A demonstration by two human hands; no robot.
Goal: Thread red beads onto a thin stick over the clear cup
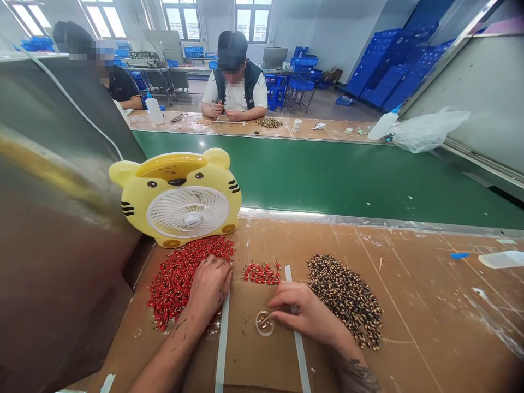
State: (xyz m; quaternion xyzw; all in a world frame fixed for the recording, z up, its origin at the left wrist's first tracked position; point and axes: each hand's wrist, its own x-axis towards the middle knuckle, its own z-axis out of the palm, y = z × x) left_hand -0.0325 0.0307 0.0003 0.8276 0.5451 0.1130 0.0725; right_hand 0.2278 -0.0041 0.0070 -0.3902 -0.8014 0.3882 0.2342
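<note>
The right hand (305, 312) is pinching a thin pale stick (265, 319); its long axis slants down to the left, and its tip sits inside a small round clear cup (265, 327) just left of the fingers. The left hand (208, 289), farther from this cup, lies open on a heap of small red beads (172, 289). Beyond the hands stands a yellow tiger-shaped plastic fan (176, 202).

We see bare arms (164, 365) on this person — the left forearm (166, 355) bears thin dark marks (179, 326) just above the wrist, and the right forearm (347, 360) a dark tattoo (357, 377) running off the bottom of the view — its pattern too blurred for us to read.
</note>
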